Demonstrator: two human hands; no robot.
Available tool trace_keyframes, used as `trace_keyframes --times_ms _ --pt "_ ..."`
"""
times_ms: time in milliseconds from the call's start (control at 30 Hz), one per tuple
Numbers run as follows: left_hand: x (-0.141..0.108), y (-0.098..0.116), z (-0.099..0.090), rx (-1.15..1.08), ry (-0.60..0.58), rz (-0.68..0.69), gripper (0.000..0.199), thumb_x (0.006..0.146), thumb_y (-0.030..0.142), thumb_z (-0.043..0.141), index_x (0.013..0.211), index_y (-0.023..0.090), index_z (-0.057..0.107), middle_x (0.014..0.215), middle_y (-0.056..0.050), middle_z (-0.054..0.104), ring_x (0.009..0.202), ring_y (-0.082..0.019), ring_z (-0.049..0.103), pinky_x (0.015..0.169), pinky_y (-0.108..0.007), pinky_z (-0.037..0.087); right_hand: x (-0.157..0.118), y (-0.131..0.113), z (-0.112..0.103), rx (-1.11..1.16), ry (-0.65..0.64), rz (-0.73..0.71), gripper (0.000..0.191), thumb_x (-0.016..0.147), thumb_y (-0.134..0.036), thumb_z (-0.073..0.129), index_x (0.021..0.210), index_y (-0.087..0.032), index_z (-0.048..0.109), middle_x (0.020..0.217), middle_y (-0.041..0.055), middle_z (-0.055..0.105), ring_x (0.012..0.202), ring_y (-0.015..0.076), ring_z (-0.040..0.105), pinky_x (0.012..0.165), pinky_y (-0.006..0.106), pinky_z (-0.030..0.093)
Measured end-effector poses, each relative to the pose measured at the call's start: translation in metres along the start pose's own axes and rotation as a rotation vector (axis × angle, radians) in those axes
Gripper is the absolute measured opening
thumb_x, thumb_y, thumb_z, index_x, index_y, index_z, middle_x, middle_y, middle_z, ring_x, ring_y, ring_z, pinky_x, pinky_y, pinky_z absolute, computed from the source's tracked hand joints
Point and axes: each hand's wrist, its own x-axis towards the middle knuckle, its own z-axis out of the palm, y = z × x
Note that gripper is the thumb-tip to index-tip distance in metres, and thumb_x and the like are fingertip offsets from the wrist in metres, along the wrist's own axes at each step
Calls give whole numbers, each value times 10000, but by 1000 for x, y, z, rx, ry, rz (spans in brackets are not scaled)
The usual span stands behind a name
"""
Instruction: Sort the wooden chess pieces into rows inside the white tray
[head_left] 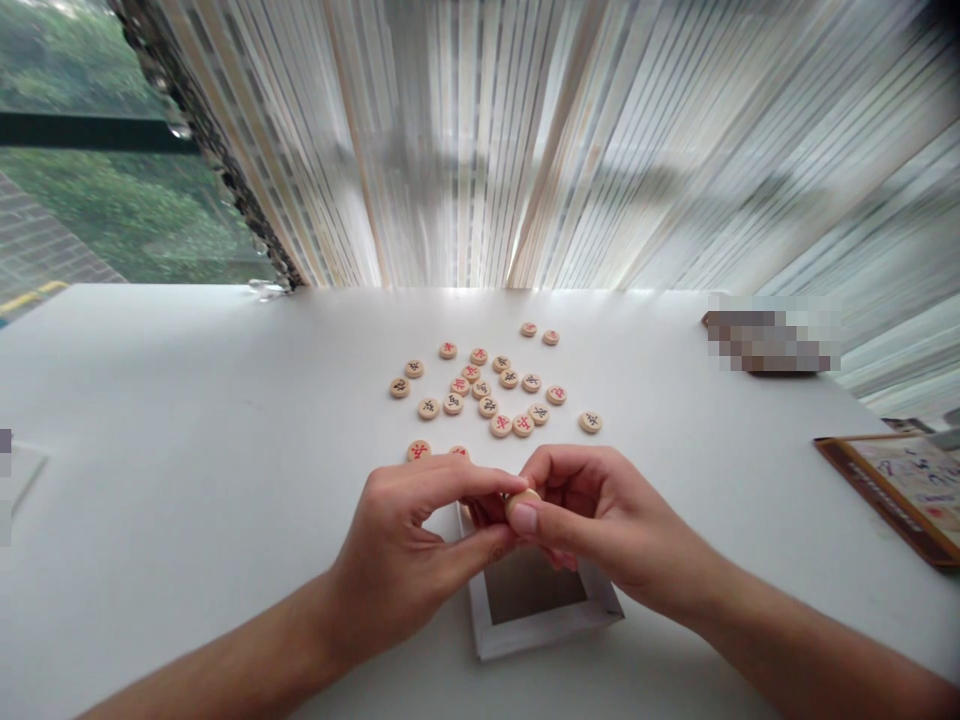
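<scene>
Above an open white box (517, 632) with a grey-brown inside, my two hands meet at a round wooden Chinese chess piece (523, 499). My right hand (611, 505) pinches the piece between thumb and fingers. My left hand (416, 530) is curled in from the other side, its index fingertip at the piece and its thumb just below; what else lies between its fingers is hidden. Just beyond my left hand sit a red-marked chess piece (418, 452) and another chess piece (458, 454), partly covered by the hand.
Several red- and black-marked pieces (481, 389) lie loosely spread across the white table (225, 450). A brown-edged board or booklet (900, 490) rests at the right, with a blurred-out object (772, 340) farther back. Striped curtains (465, 150) hang behind, beside a window (112, 200).
</scene>
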Motion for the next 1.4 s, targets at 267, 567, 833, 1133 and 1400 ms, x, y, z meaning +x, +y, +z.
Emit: trace_keyframes --times_ms 267,567,833,1133,1400 --pt "0 -1 -1 -79 0 -15 233 836 69 879 1042 167 830 772 -15 786 668 -121 702 678 -219 566 -1 -2 -2 26 -39 -38 300 792 -323 954 828 -142 718 659 -23 644 544 71 539 529 177 455" --pt "-1 -2 -2 -111 6 -57 231 839 89 876 1056 155 829 825 -53 808 713 -150 730 698 -243 592 -1 -2 -4 -15 -63 -38 356 778 -362 965 875 -144 701 721 -5 660 585 89 589 541 190 484" --pt "1 -4 -4 -53 -17 -46 178 897 127 821 1072 159 818 884 -81 807 783 -174 740 745 -275 613 -1 -4 -7 -59 -31 -142 291 735 -235 989 885 -155 753 727 8 708 641 100 623 580 182 505" --pt "7 -9 -14 191 -35 275 231 897 24 783 1037 200 836 979 -72 784 878 -158 775 817 -232 633 -7 -8 -18 -549 -22 -289 193 934 -281 792 1086 -162 790 960 98 797 833 199 726 733 301 604" --pt "4 -6 -13 238 -134 310 283 898 -10 692 1047 203 805 1023 -86 765 910 -172 766 843 -270 640 -7 -14 -17 -886 -18 -410 77 839 -169 798 899 -194 756 754 -5 695 668 131 582 630 245 492"
